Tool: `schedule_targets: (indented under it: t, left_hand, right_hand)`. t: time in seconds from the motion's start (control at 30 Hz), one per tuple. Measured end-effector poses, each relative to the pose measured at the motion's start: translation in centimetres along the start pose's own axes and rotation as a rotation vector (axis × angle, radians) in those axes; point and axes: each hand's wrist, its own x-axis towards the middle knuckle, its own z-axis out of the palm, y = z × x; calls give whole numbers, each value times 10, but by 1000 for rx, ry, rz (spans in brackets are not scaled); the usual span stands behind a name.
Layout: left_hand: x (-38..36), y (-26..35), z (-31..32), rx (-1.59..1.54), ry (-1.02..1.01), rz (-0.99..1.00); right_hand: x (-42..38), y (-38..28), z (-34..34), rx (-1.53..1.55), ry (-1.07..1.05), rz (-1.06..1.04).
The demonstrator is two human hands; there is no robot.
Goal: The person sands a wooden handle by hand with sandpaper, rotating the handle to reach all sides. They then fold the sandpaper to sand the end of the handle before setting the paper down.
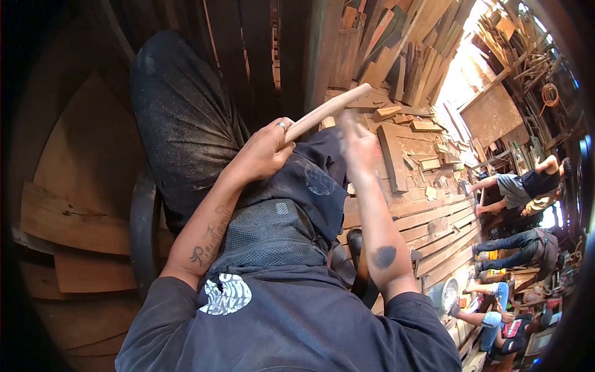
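1. The fingers of the left hand are clamping on the near end of a stick; a ring is circling one of them.
2. The stick is slanting over the lap, its free end reaching forward and to the right, past the lap's right edge.
3. The right hand is showing blurred just beside the stick's far half; I cannot tell whether its fingers are closing on anything or whether it is touching the wood.
4. Dusty trousers are covering the folded left leg.
5. On the floor, a board is lying to the right of the right hand, and offcuts are lying scattered toward the floor's edge by the stacked wood.
6. A panel is leaning beyond the offcuts.
7. Slats are running off to the right; a bucket is standing by their near edge.
8. Other people are showing beyond the slats.
9. At the left, planks are standing behind a black chair arm.
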Motion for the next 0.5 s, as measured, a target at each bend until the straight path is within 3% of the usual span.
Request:
schedule_targets:
  t: [0.07,0.23,0.27,0.33,0.43,0.5]
  left_hand:
    - [-1,4,1,-11,-53,-32]
    - [1,20,-8,-106,-101,-263]
    - [1,15,-7,-121,-74,-193]
    - [-1,11,-3,-159,-26,-57]
    - [-2,8,-2,-209,-60,-40]
    - [-4,6,0,-260,-44,-24]
  right_hand:
    - [20,11,-17,78,92,-116]
    - [-27,-4,11,96,-58,-231]
    - [-34,-8,18,179,-77,-211]
    - [-28,-1,21,134,-83,-375]
    - [-18,-3,18,71,-80,-509]
    - [-14,-4,16,-150,-15,-666]
